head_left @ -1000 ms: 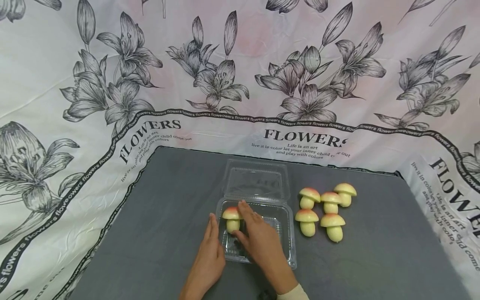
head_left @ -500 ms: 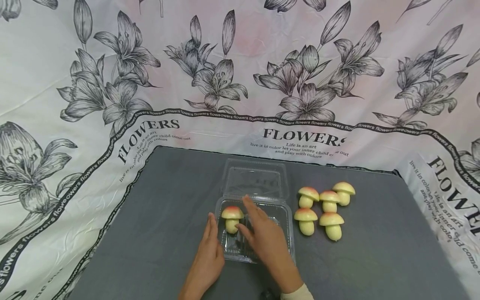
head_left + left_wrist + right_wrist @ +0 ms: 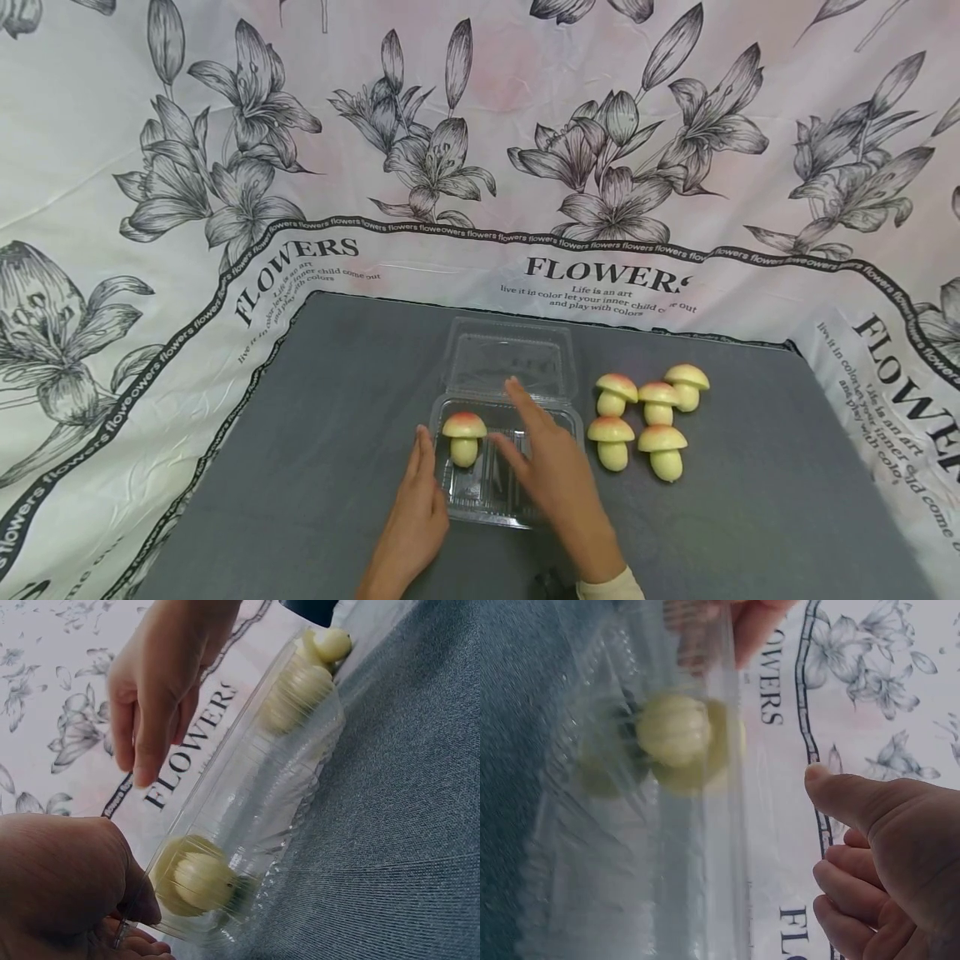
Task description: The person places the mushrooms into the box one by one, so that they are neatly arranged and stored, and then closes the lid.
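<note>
A clear plastic clamshell container (image 3: 491, 487) lies on the table with its lid (image 3: 510, 354) folded back. One mushroom-shaped piece (image 3: 464, 439), cream-yellow with a red blush on its cap, sits inside at the left. At the container's left edge, my left hand (image 3: 411, 521) grips the rim, its thumb (image 3: 141, 896) against the wall in the left wrist view. My right hand (image 3: 553, 473) hovers over the container's right half, holding nothing, thumb and fingers spread apart. The right wrist view shows it beside the container wall, with the mushroom piece blurred through the plastic.
Several more mushroom pieces (image 3: 615, 442) stand in a cluster right of the container. The dark grey table (image 3: 315, 417) is bordered at the back and sides by a flower-printed cloth (image 3: 450, 267). A small dark object (image 3: 551, 583) shows near my right wrist.
My right hand has let go of the mushroom piece in the container and moved right and up, away from it. The left hand has stayed at the container's edge.
</note>
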A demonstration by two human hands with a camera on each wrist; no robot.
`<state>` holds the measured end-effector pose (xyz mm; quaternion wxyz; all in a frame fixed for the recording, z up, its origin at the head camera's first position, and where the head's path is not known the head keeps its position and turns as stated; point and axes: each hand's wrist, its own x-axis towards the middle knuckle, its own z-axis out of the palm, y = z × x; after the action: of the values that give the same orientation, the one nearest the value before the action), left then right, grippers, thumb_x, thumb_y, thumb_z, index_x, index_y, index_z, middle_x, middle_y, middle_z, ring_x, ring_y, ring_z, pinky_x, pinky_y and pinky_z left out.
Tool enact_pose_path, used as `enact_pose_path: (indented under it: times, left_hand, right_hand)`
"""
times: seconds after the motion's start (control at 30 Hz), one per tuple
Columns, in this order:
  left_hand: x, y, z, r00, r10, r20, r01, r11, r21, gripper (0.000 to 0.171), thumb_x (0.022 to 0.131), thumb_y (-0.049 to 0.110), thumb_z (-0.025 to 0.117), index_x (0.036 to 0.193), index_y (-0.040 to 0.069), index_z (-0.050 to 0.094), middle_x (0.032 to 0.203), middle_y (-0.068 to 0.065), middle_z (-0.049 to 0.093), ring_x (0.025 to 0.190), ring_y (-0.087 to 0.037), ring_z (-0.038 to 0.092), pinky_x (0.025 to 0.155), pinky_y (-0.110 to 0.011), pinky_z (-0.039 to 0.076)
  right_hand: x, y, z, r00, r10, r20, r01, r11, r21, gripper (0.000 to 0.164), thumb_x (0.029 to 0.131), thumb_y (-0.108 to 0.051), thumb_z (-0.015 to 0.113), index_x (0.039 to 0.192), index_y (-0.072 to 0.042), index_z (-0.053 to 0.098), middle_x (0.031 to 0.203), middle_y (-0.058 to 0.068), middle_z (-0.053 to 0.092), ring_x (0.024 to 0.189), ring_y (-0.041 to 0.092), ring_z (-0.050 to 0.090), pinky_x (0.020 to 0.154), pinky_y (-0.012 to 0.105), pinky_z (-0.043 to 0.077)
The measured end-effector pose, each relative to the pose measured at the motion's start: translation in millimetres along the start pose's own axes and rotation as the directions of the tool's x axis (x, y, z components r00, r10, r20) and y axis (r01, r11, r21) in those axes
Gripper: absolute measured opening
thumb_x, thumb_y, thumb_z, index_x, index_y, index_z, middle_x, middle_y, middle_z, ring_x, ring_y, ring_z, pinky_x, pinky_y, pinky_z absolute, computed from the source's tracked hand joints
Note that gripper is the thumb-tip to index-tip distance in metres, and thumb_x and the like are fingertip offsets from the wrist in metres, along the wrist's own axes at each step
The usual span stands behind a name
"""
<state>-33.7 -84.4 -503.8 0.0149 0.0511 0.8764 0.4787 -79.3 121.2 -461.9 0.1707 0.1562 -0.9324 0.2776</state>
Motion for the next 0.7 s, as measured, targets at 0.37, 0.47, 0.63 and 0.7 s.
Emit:
enact_pose_path:
  times: [0.37, 0.47, 0.63, 0.7]
  left_hand:
    - [-0.7, 1.3, -0.3, 1.000, -0.011, 0.016, 0.011, 1.000, -0.018, 0.070, 0.105, -0.008, 0.040, 0.166, -0.007, 0.006, 0.175, -0.024, 0.004, 0.160, -0.037, 0.014, 0.123, -0.058, 0.026]
    - [-1.5, 1.6, -0.4, 1.000, -0.011, 0.013, 0.012, 1.000, -0.016, 0.070, 0.104, -0.008, 0.039, 0.166, -0.006, 0.007, 0.175, -0.024, 0.005, 0.160, -0.037, 0.015, 0.122, -0.058, 0.027]
    - [-1.4, 2.4, -0.7, 1.000, -0.011, 0.011, 0.012, 1.000, -0.017, 0.072, 0.103, -0.009, 0.039, 0.167, -0.005, 0.006, 0.175, -0.024, 0.004, 0.159, -0.037, 0.017, 0.121, -0.058, 0.031]
    - [-1.1, 2.4, -0.6, 1.000, -0.013, 0.011, 0.013, 1.000, -0.019, 0.072, 0.103, -0.009, 0.039, 0.167, -0.005, 0.005, 0.176, -0.023, 0.004, 0.159, -0.036, 0.016, 0.121, -0.057, 0.031]
  right_hand:
    - [4.3, 15.8, -17.7, 0.998, -0.018, -0.063, 0.018, 1.000, 0.000, 0.081, 0.092, -0.029, 0.085, 0.162, -0.018, 0.046, 0.158, 0.005, 0.054, 0.106, 0.035, 0.075, 0.075, 0.046, 0.060]
    - [4.4, 22.4, -22.1, 0.998, 0.002, -0.064, -0.002, 1.000, 0.009, 0.081, 0.092, -0.031, 0.085, 0.162, -0.017, 0.047, 0.159, 0.005, 0.054, 0.110, 0.036, 0.073, 0.078, 0.048, 0.060]
    - [5.1, 31.8, -28.2, 0.997, 0.022, -0.077, -0.021, 1.000, 0.006, 0.078, 0.093, -0.032, 0.084, 0.160, -0.016, 0.048, 0.157, 0.005, 0.055, 0.091, 0.034, 0.076, 0.072, 0.048, 0.059]
    - [5.7, 34.9, -30.8, 0.997, 0.015, -0.082, -0.015, 1.000, 0.008, 0.078, 0.093, -0.031, 0.084, 0.160, -0.016, 0.048, 0.157, 0.006, 0.056, 0.085, 0.034, 0.076, 0.070, 0.049, 0.059]
